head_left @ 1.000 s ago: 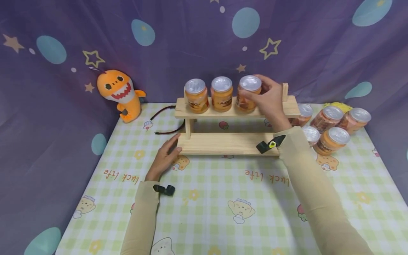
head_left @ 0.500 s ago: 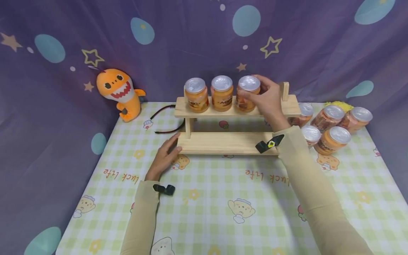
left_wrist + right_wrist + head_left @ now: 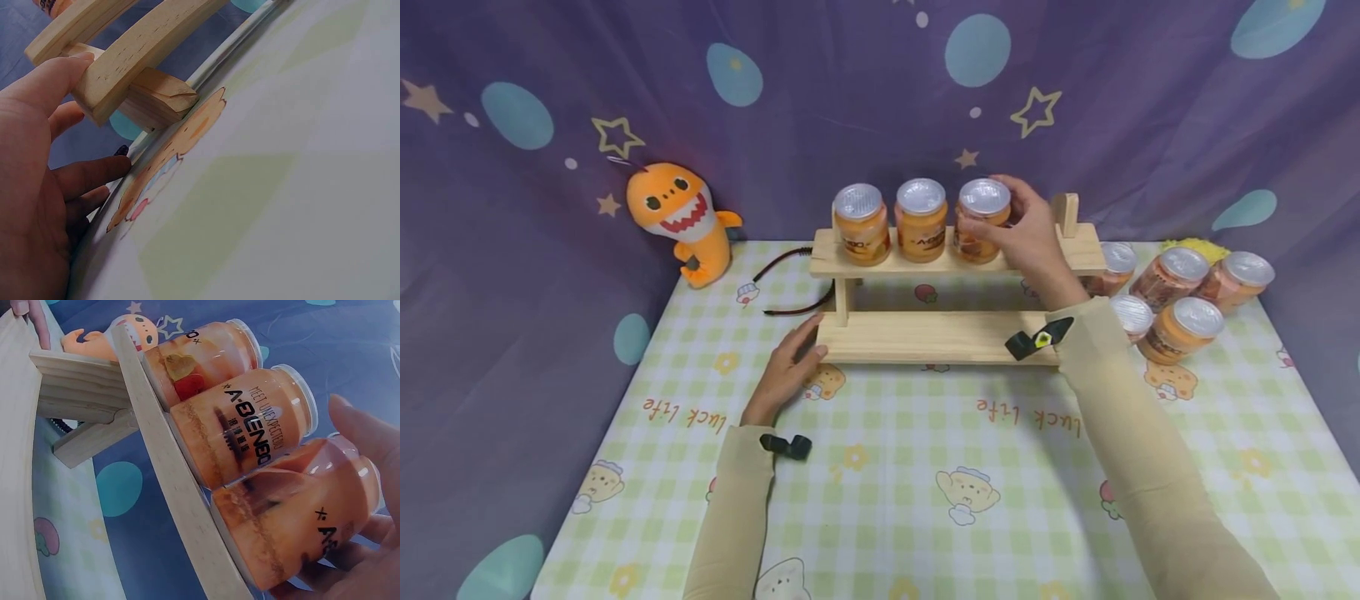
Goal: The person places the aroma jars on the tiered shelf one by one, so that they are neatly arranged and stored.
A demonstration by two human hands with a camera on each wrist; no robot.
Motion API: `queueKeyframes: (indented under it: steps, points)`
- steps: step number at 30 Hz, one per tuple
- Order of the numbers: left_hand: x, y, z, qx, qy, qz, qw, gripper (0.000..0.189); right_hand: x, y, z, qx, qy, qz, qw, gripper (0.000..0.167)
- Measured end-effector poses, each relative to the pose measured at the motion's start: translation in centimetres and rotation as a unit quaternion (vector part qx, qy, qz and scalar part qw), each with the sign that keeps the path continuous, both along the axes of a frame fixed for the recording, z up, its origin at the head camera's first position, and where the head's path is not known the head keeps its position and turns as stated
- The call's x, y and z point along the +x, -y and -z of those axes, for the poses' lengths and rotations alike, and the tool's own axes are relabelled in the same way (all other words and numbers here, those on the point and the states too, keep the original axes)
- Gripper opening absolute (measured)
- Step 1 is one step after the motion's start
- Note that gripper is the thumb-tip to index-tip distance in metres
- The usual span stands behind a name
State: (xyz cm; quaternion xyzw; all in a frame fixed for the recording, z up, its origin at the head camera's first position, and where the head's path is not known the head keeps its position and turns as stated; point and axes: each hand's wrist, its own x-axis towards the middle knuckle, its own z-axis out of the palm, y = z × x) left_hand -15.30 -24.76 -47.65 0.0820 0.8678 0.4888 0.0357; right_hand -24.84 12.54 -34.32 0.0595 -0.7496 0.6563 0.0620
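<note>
Three clear jars with silver lids and orange labels stand upright in a row on the upper board of a two-tier wooden rack (image 3: 925, 339). My right hand (image 3: 1028, 240) holds the rightmost jar (image 3: 982, 218), thumb in front and fingers behind. In the right wrist view this jar (image 3: 294, 515) stands close beside the middle jar (image 3: 244, 425); the left jar (image 3: 862, 225) is farthest from the hand. My left hand (image 3: 786, 371) touches the left end of the rack's lower board. In the left wrist view its thumb rests on the board's corner, the other fingers extended beside it.
Several more jars (image 3: 1180, 332) stand grouped on the table right of the rack, with something yellow (image 3: 1198, 248) behind. An orange shark plush (image 3: 681, 221) leans at the back left. A dark cable (image 3: 797, 312) lies behind the rack's left end. A checked cloth (image 3: 887, 500) covers the table.
My right hand and the jar in it have shifted very slightly left, toward the middle jar. More of the rack's right upright shows now. The left hand stays at the rack's end.
</note>
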Motion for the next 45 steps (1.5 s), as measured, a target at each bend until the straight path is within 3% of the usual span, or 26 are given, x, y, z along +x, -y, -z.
queueKeyframes:
  steps: [4,9,25,34,45]
  points:
    - [-0.7,0.6,1.7,0.008,-0.008,0.000,0.9999,0.058,0.4,-0.5,-0.5,0.003,0.029,-0.003,0.9996,0.079]
    - [-0.9,0.9,2.3,0.013,-0.018,0.000,0.9997,0.057,1.0,-1.4,-1.0,-0.002,0.019,0.006,0.9998,0.075]
    - [-0.9,0.9,2.2,0.008,-0.012,0.000,0.9999,0.056,2.9,-3.5,-1.3,-0.021,-0.034,0.039,0.9985,0.061]
    - [-0.7,1.0,2.1,0.006,-0.017,0.001,0.9998,0.057,3.7,-4.8,-0.7,-0.106,-0.065,0.054,0.9908,0.051]
    - [-0.7,0.9,2.1,0.006,-0.014,-0.001,0.9999,0.057,4.8,-6.5,0.0,-0.132,-0.090,0.080,0.9839,0.047]
